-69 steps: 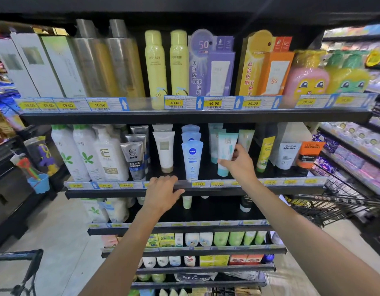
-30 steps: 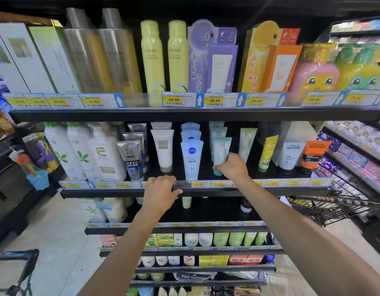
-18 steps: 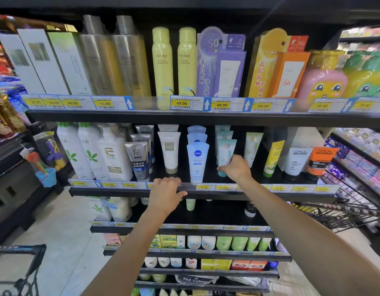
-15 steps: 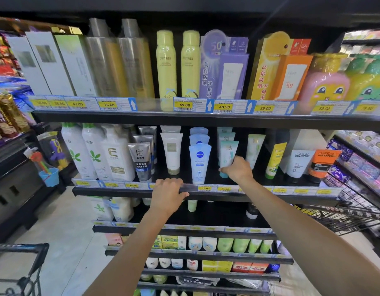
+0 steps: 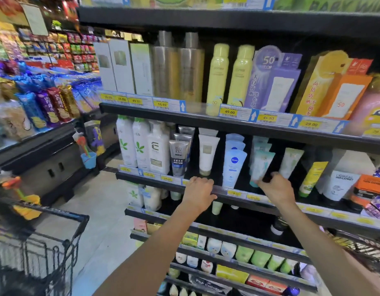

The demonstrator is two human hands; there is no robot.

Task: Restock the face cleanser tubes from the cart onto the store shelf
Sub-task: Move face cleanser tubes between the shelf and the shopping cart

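At the far left a black wire shopping cart (image 5: pixel 35 242) stands on the pale floor, its top rail running toward the black store shelving unit (image 5: pixel 206 20). On the second shelf from the top of that unit, at its left end, white pump bottles with green leaf marks (image 5: pixel 132 144) stand in a row, with a grey tube marked MEN (image 5: pixel 178 158) just beside them to the right and an upright white tube with a beige label (image 5: pixel 207 153) next along. Below these, the left hand (image 5: pixel 198 193) rests on the front edge of that shelf (image 5: pixel 222 191), fingers curled over the price-tag rail and gripping it. Just right of the hand, a row of pale blue NIVEA face cleanser tubes (image 5: pixel 234 167) stands cap-down, one behind another. To the right of them is a line of pale teal and white face cleanser tubes (image 5: pixel 262 165), also cap-down near the shelf's front edge. The right hand (image 5: pixel 277 188) is at the base of the front teal tube, fingers bent and touching its lower end; whether they actually pinch it cannot be told. Further right stand a white-and-green tube (image 5: pixel 290 162), a slim yellow tube (image 5: pixel 313 178), and a white L'Oreal Men Expert tube (image 5: pixel 339 184) toward the shelf's right end.
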